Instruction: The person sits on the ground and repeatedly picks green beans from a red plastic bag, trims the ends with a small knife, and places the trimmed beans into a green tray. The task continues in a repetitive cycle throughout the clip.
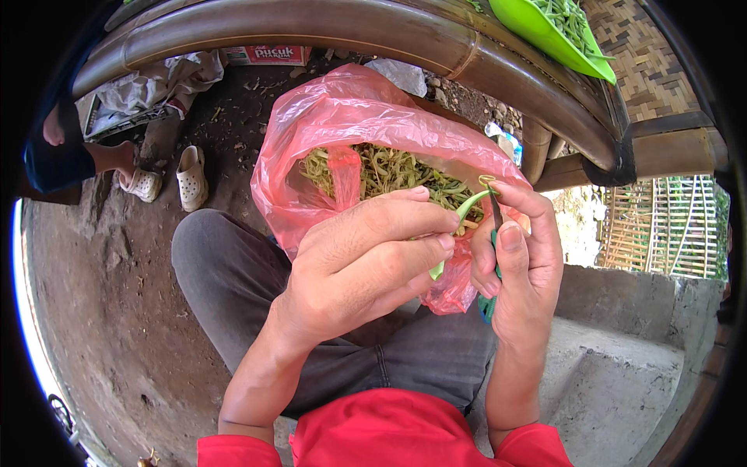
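Observation:
A green bean pod (470,204) is pinched between the fingers of my left hand (373,257), slanting up to its thin curled tip. My right hand (519,257) grips a small knife (496,217) with a green handle, its blade upright against the pod near the tip. The index finger of that hand touches the curled end. Behind my hands a pink plastic bag (362,111) stands open with green and yellowish plant trimmings (397,169) inside.
A bamboo bench rail (327,23) curves across the top, with a green tray (543,38) of cut pods on it. White clogs (191,178) and another person's bare foot (122,157) are at left. Concrete steps (618,373) lie at right, a red carton (268,55) beyond the bag.

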Demonstrator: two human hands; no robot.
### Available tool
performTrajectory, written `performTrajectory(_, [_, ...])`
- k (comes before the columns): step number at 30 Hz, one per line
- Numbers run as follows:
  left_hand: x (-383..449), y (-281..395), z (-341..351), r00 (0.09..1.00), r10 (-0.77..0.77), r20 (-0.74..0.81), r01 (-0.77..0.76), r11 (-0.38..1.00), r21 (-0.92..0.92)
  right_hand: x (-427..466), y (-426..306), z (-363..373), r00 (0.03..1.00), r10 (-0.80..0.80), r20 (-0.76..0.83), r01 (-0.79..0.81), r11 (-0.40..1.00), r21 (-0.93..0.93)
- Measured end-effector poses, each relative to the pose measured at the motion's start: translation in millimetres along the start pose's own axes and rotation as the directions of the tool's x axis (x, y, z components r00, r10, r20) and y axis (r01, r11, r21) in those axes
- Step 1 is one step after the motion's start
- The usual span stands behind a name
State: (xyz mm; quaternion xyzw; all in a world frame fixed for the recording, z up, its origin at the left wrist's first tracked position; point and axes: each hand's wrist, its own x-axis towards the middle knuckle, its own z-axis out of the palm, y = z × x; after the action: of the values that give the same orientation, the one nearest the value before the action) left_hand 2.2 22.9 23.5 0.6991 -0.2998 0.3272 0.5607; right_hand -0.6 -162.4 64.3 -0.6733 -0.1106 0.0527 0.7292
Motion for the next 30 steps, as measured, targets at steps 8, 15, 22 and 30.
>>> performTrajectory(8, [-1.3,0.5,3.9,0.999,-0.032,-0.020,0.030,0.997,-0.068,-2.5,2.7,-3.6,0.998,0.059,-0.038,-0.058,0.998,0.039])
performTrajectory(15, [-6.2,-2.7,15.2,0.867,-0.473,-0.156,0.337,0.787,-0.516,1.6,8.2,-1.0,0.993,0.090,-0.070,-0.090,0.996,0.002])
performTrajectory(22, [-9.0,-8.0,17.1,0.873,-0.481,-0.085,0.293,0.655,-0.696,-6.0,9.3,11.7,0.997,-0.045,0.069,0.045,0.999,0.004])
performTrajectory(30, [-8.0,-7.7,16.2,0.903,-0.421,-0.089,0.238,0.659,-0.714,-4.4,6.2,12.3,0.995,-0.044,0.089,0.034,0.994,0.107])
